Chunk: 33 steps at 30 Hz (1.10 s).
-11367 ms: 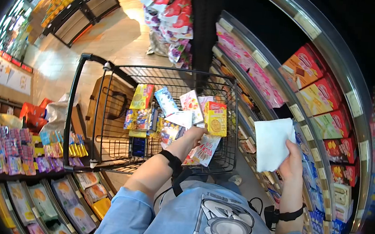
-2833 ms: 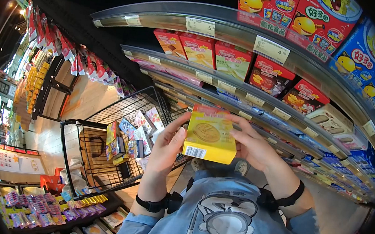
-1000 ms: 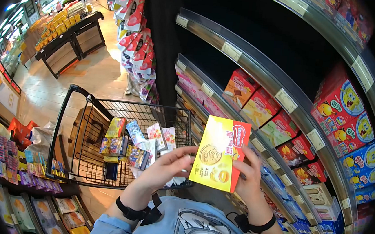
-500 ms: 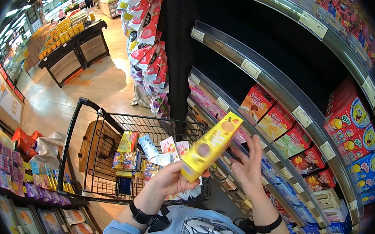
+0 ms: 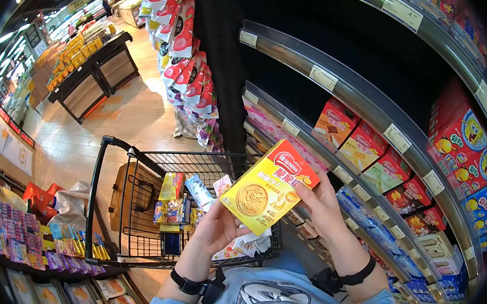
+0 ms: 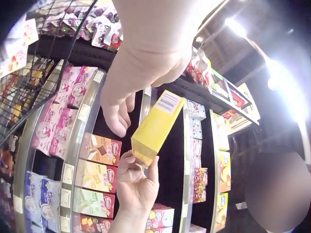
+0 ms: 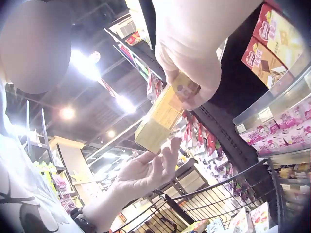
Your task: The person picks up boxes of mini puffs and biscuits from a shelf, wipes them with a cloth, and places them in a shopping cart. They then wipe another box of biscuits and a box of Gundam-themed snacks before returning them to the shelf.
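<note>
- The right hand (image 5: 323, 209) grips the upper right edge of a yellow biscuit box (image 5: 269, 185), its fingers (image 5: 312, 185) curled onto the box face and the thumb behind; the right wrist view shows the same hand pinching the narrow end of the box (image 7: 165, 114).
- The left hand (image 5: 219, 226) supports the lower left corner of the box from beneath, fingers loosely spread and nearly straight, palm turned up; in the right wrist view those fingers (image 7: 163, 162) touch the bottom end of the carton without closing round it.
- The box is held in the air between both hands at chest height, tilted, its printed front with a round biscuit picture and red logo facing the head camera; the left wrist view shows a barcode on one end (image 6: 168, 103).
- A shopping cart (image 5: 111, 198) stands just behind the hands on the wooden floor (image 5: 130, 112), holding assorted snack packets (image 5: 178, 195).
- Store shelves (image 5: 341, 111) curve away on the right, lined with red and orange cartons (image 5: 353, 142) and price tags (image 5: 322, 77).
- Red hanging snack bags (image 5: 184, 64) fill a rack beyond the cart; small packets (image 5: 13, 229) line a display at left.
- A blue sweatshirt (image 5: 276, 299) with a cartoon print fills the lower edge.
</note>
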{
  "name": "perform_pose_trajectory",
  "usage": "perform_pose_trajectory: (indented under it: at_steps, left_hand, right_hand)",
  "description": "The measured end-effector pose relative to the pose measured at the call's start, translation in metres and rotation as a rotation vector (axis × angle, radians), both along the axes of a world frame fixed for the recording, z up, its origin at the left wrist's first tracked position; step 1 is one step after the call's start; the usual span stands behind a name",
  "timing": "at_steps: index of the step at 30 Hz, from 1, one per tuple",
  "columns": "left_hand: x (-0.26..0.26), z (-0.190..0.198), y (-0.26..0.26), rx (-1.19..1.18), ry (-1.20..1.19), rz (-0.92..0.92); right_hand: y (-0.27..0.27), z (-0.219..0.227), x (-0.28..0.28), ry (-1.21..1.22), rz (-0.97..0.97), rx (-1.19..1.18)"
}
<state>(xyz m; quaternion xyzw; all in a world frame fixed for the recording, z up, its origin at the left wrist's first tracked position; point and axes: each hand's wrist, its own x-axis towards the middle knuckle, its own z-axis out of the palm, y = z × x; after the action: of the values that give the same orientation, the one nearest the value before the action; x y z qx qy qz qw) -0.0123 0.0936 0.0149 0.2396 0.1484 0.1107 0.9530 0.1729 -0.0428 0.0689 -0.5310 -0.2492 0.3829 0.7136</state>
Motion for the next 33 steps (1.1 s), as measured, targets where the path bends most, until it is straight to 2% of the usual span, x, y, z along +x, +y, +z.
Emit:
perform_pose_trajectory:
  at_steps: [1,3,5,7,9,11,13,15,17,18,20,22,25,27,28,31,33]
  left_hand:
    - [-0.001,0.003,0.001,0.027,-0.013,0.091]
    - [-0.007,0.003,0.003,0.081,0.023,0.128]
    - [-0.007,0.006,0.000,0.358,0.208,0.269]
    - [-0.008,0.012,-0.001,0.516,0.094,0.265]
    - [-0.003,0.016,-0.004,0.703,0.205,0.239]
    - [0.006,0.029,-0.009,0.694,0.243,0.142]
    - [0.014,0.029,-0.016,0.633,0.208,0.095]
    - [0.024,0.031,-0.026,0.604,0.272,0.151]
    - [0.033,0.029,-0.031,0.573,0.290,0.203]
    - [0.036,0.027,-0.033,0.563,0.296,0.217]
    - [0.040,0.025,-0.036,0.582,0.312,0.292]
    - [0.039,0.025,-0.037,0.571,0.335,0.289]
    - [0.040,0.026,-0.030,0.546,0.369,0.290]
    - [0.037,0.018,-0.028,0.514,0.376,0.322]
    - [0.036,0.025,-0.024,0.495,0.355,0.280]
    - [0.032,0.018,-0.007,0.525,0.273,0.275]
    - [0.028,0.009,0.008,0.447,0.278,0.272]
  right_hand:
    - [0.001,0.002,0.002,0.023,0.004,-0.015]
    - [0.006,-0.006,0.009,-0.043,0.033,0.019]
    - [0.010,-0.010,0.020,-0.215,0.049,0.052]
    - [0.010,0.001,0.023,-0.208,0.100,0.022]
    - [0.014,-0.008,0.031,-0.193,0.154,0.083]
    - [0.012,-0.003,0.040,-0.287,0.170,0.026]
    - [0.010,0.005,0.048,-0.223,0.177,0.010]
    - [0.012,0.005,0.060,-0.172,0.197,-0.019]
    - [0.013,-0.003,0.070,-0.122,0.243,0.067]
    - [0.011,-0.003,0.072,-0.051,0.318,0.075]
    - [0.011,-0.011,0.072,-0.084,0.388,0.031]
    - [0.011,-0.021,0.068,-0.110,0.490,0.010]
    - [0.018,-0.013,0.063,-0.100,0.486,0.027]
    - [0.025,-0.027,0.064,0.010,0.442,-0.008]
    - [0.028,-0.025,0.066,0.054,0.456,-0.083]
    - [0.045,-0.024,0.053,-0.017,0.396,0.073]
    - [0.055,-0.028,0.049,-0.010,0.393,0.041]
